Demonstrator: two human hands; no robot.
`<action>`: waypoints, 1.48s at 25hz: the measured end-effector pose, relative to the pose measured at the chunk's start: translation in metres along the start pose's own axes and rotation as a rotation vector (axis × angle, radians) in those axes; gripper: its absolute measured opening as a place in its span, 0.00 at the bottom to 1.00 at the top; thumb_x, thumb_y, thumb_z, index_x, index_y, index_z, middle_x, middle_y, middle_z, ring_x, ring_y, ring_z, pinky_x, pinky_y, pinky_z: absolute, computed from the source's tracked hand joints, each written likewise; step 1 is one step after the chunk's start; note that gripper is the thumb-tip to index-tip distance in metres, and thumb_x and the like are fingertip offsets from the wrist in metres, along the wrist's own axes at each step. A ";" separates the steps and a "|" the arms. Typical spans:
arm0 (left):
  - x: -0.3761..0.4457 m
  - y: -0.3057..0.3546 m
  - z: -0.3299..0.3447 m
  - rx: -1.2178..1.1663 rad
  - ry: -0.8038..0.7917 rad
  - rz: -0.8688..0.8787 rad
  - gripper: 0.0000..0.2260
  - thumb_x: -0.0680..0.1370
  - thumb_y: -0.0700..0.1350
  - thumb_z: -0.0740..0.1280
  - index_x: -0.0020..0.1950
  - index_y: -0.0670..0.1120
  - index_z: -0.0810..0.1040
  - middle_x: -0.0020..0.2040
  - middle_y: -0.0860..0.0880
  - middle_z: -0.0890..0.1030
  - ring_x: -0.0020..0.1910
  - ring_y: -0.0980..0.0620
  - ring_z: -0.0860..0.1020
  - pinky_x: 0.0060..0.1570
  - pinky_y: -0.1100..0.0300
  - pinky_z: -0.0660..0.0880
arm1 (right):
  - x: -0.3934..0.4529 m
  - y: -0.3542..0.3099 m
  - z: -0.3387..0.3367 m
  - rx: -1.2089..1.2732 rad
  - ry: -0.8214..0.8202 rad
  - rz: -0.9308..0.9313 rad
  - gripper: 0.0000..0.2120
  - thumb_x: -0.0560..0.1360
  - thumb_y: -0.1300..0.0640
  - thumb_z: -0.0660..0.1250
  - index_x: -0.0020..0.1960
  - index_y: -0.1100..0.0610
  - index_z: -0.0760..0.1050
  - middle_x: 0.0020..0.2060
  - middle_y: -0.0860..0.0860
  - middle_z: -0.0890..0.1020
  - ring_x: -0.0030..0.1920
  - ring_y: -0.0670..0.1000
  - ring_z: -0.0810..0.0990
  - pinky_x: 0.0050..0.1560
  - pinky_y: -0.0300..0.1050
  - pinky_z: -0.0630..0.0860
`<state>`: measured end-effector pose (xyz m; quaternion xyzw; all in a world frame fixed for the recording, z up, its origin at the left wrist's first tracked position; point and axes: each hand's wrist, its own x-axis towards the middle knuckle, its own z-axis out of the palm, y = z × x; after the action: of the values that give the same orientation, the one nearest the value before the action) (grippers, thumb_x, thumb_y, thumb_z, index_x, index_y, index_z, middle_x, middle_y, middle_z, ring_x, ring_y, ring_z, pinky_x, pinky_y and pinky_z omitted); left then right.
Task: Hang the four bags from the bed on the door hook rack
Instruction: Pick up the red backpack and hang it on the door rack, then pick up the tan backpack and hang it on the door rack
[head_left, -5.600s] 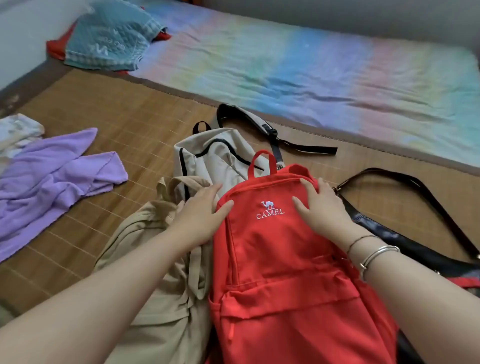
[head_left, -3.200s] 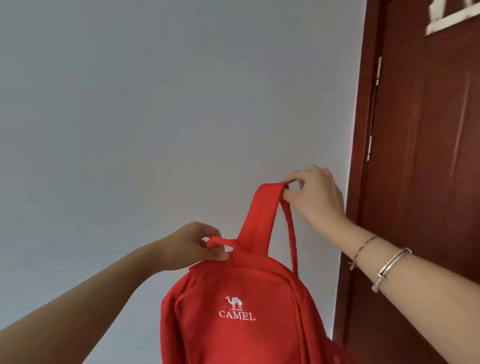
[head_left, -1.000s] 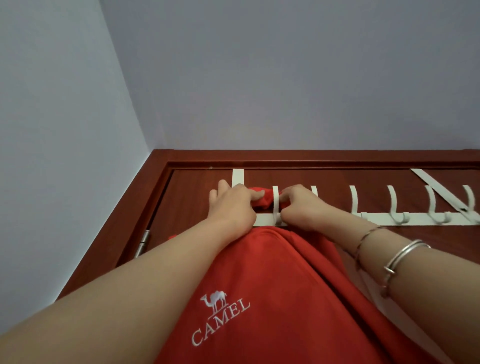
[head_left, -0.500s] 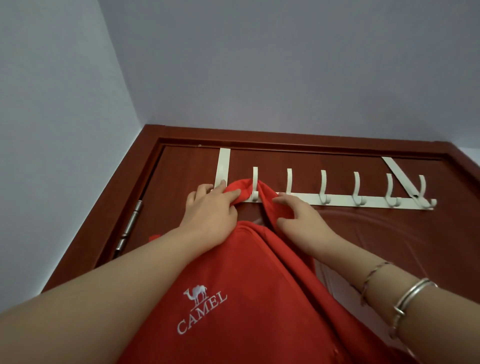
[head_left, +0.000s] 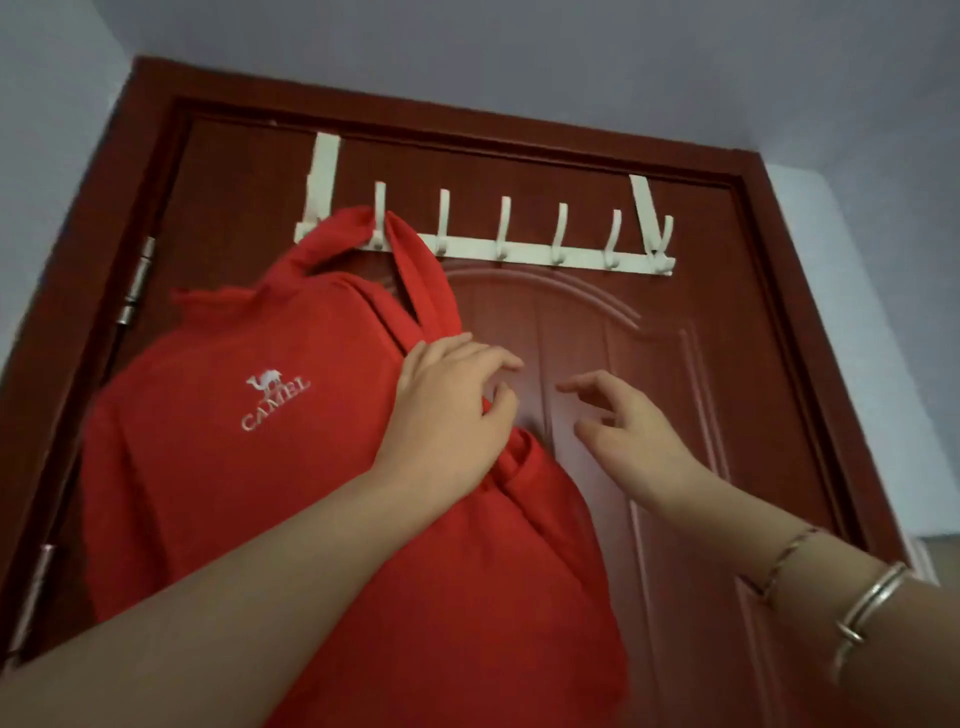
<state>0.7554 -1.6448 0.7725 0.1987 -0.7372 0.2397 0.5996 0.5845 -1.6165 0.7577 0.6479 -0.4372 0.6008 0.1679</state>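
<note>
Red backpack (head_left: 249, 467) hung from the leftmost hook (head_left: 378, 218) of the white hook rack (head_left: 545, 255), at the left end of the rail near the hinge edge of the door (head_left: 675, 415). It was caught by a shoulder strap (head_left: 415, 270), not the top loop as far as I could tell, so the body sat skewed, tilted toward the hinge side. Left hand (head_left: 447, 415) lay flat on the bag's right edge, fingers loosely spread, pressing not gripping. Right hand (head_left: 634, 441) was off the bag, open and empty, fingers half curled just in front of the door panel. Risks as I judged them: the strap looked bunched over the hook tip, so letting go of the steadying hand could let it slide off and drop the bag. The off-centre hang could also swing the bag out and cover the neighbouring hook (head_left: 442, 221), costing room for the remaining bags. All the load sat at one end of the rack; whether the over-door brackets (head_left: 323, 166) would shift couldn't be told from this view. The other hooks were bare.
</note>
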 end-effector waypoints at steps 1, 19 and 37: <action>-0.015 0.018 0.012 -0.066 -0.036 -0.017 0.13 0.73 0.42 0.63 0.54 0.52 0.81 0.56 0.53 0.82 0.67 0.50 0.71 0.68 0.57 0.55 | -0.021 0.008 -0.016 -0.045 -0.004 0.050 0.19 0.71 0.67 0.60 0.59 0.52 0.75 0.62 0.50 0.77 0.66 0.47 0.72 0.59 0.39 0.66; -0.199 0.340 0.064 -1.089 -0.654 -0.097 0.07 0.76 0.44 0.65 0.46 0.51 0.83 0.47 0.54 0.85 0.44 0.59 0.80 0.45 0.61 0.74 | -0.371 -0.081 -0.317 -0.546 0.181 0.772 0.20 0.72 0.68 0.57 0.55 0.47 0.72 0.62 0.47 0.78 0.64 0.47 0.74 0.67 0.51 0.70; -0.302 0.935 -0.014 -1.655 -1.132 0.156 0.08 0.76 0.41 0.64 0.43 0.46 0.83 0.42 0.49 0.85 0.43 0.55 0.81 0.47 0.62 0.75 | -0.693 -0.205 -0.736 -0.845 0.749 1.202 0.17 0.73 0.67 0.59 0.49 0.45 0.75 0.53 0.49 0.81 0.51 0.51 0.80 0.54 0.49 0.76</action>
<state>0.2842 -0.8811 0.3713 -0.2447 -0.8594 -0.4392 0.0930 0.3490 -0.7018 0.3433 -0.0578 -0.8135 0.5493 0.1820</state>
